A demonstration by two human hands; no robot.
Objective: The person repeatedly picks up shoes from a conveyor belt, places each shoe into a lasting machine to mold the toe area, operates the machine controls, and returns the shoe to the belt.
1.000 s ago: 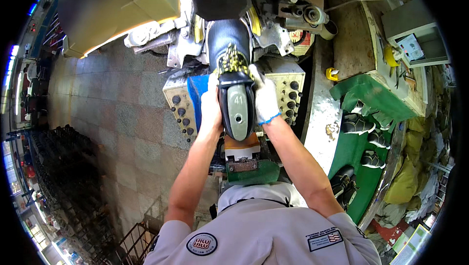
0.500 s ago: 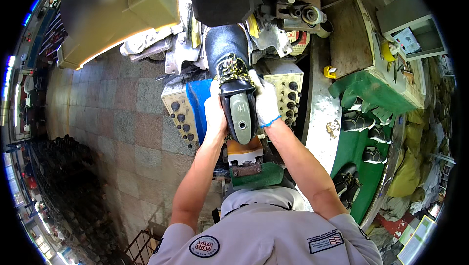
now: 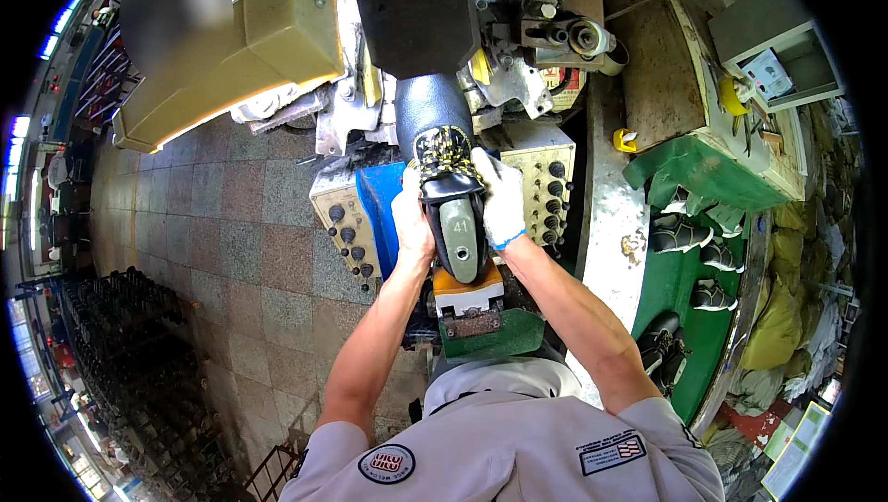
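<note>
Floor (image 3: 231, 215) left of machine (image 3: 412, 12) | left hand (image 3: 415, 215), right hand (image 3: 501, 197) clasping shoe (image 3: 451, 188) at machine | apparently laced; last (image 3: 457, 238) not yet out

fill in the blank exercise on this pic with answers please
The laces on the shoe are black and ____.
The left hand holds the shoe's left side; the right hand, its ____ side.
The right glove has a ____ wrist edge.
Other shoes lie on a ____ surface.
Missing: yellow; right; blue; green.
</note>
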